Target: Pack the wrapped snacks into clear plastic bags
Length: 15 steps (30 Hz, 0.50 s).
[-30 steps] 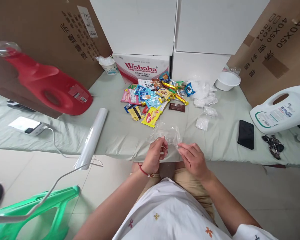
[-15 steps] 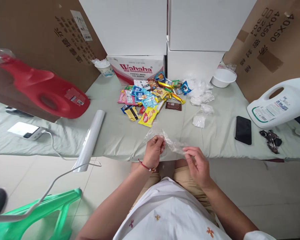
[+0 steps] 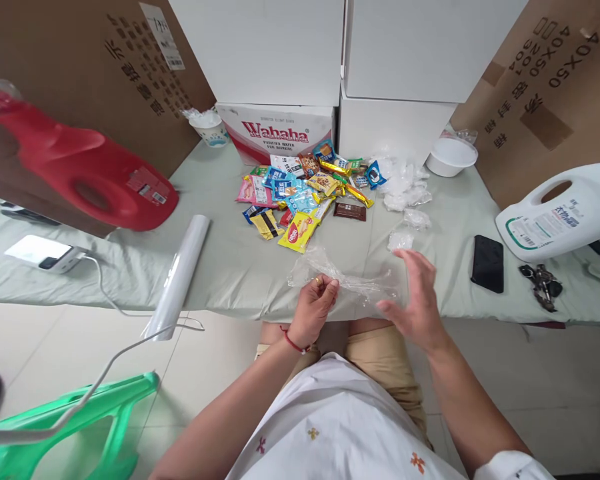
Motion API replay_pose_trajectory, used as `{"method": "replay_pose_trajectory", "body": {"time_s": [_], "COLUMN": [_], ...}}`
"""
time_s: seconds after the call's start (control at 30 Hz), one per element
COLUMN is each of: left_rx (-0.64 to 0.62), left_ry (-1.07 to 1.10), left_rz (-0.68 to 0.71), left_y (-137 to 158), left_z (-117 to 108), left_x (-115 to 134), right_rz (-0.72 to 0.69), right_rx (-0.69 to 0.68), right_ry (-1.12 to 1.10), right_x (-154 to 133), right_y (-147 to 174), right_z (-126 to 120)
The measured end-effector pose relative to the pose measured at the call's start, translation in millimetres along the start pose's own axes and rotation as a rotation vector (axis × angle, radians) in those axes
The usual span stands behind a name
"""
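Observation:
A clear plastic bag, crumpled and see-through, hangs just over the table's near edge. My left hand pinches it around its middle between thumb and fingers. To the right, my right hand is spread, thumb and fingers apart beside the bag's loose end, with nothing in it. Beyond the hands lies a heap of wrapped snacks, with a yellow snack packet at its front and a brown bar at its right. Crumpled clear plastic is piled right of the heap.
A film roll, a power bank with cable and a red jug lie left. On the right are a phone, keys, a white jug and a white bowl. Boxes stand behind.
My right hand has let go of the bag's end, moved right and spread its fingers. The bag has opened out somewhat. My left hand still pinches it.

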<state>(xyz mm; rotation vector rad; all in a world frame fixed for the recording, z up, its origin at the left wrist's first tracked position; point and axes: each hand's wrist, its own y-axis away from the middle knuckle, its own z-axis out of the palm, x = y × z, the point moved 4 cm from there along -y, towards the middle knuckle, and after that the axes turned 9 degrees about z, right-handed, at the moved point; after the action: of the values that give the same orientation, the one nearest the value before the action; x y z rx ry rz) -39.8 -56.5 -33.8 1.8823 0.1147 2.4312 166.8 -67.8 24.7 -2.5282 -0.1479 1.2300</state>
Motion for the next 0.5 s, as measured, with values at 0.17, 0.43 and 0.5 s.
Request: {"method": "replay_pose_trajectory", "body": {"time_s": [0.17,0.43,0.5], "left_rx": [-0.074,0.030,0.075], "left_ry": [0.020,0.109,0.073], "left_rz": [0.001,-0.043,-0.050], "left_y": [4,3,-1], "left_z": [2,-38,-56], "left_x": [1,6,8], "right_rz": [0.117,0.650,0.723], "right_rx": [-0.368,-0.142,-0.084], "right_ry": [-0.080,-0.554,-0.564], "right_x": [-6,49,64], "right_y": [-27,-38,-39], "right_z": [35,43,42]}}
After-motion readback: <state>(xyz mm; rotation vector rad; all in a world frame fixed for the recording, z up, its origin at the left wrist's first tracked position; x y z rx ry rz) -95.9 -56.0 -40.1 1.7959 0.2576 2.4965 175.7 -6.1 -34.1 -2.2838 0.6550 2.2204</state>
